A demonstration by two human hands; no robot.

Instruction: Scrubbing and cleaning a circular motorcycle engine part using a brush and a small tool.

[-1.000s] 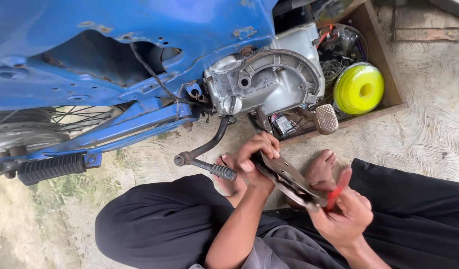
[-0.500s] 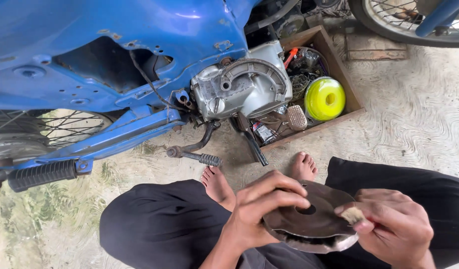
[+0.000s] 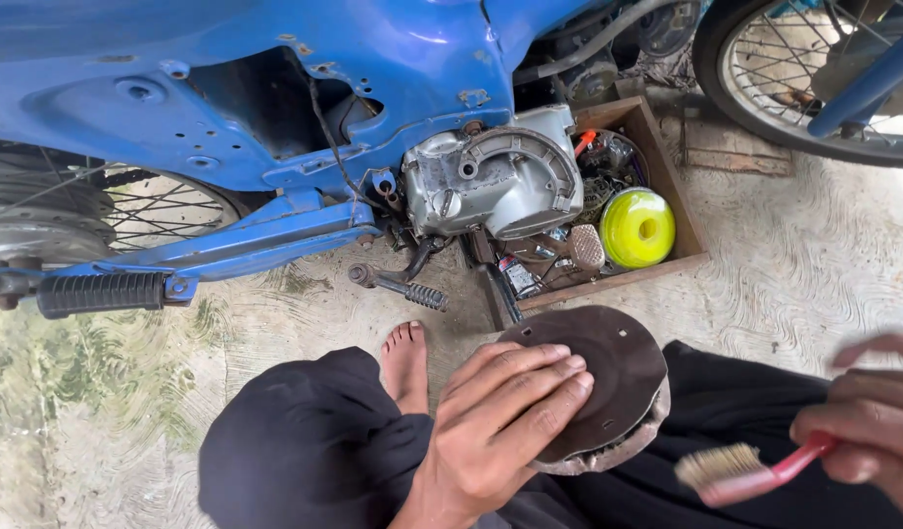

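My left hand [image 3: 505, 416] lies flat over a dark, round metal engine cover [image 3: 608, 377], gripping it above my lap. My right hand [image 3: 868, 421] at the right edge holds a red-handled brush [image 3: 750, 470] with pale bristles, a little to the right of the cover and not touching it. In front of me stands a blue motorbike [image 3: 275, 88] with its silver engine case [image 3: 496, 181] exposed. I sit cross-legged in black trousers, one bare foot [image 3: 404, 362] showing.
A wooden box [image 3: 672, 211] beside the engine holds a yellow-green spool [image 3: 638, 227], small parts and a pedal. A kick lever [image 3: 403, 286] and a black footpeg [image 3: 99, 292] stick out low. A spoked wheel [image 3: 814, 78] is at top right. Concrete floor.
The camera rose and shifted. My left hand moved on top of the cover. My right hand drew away to the right with the brush, off the cover.
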